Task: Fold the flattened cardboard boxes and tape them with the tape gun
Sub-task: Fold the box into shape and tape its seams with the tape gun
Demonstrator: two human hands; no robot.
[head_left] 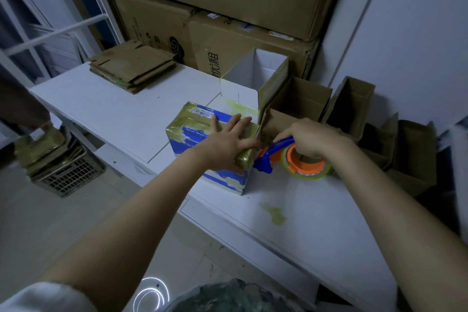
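Note:
A blue-and-white box [192, 132], heavily wrapped in yellowish tape, stands on the white table [114, 111]. My left hand [228, 142] lies flat on its top with fingers spread, pressing it down. My right hand [311, 137] grips the blue handle of a tape gun [296, 159], which carries an orange hub and a roll of clear tape. The gun's blue head touches the box's right upper edge. A stack of flattened cardboard boxes [131, 68] lies at the table's far left.
An open white box [253, 78] stands behind the taped one. Several open brown boxes [352, 104] crowd the table's right side. Large cartons [228, 43] are stacked at the back. A crate with flattened cardboard [58, 162] sits on the floor at left.

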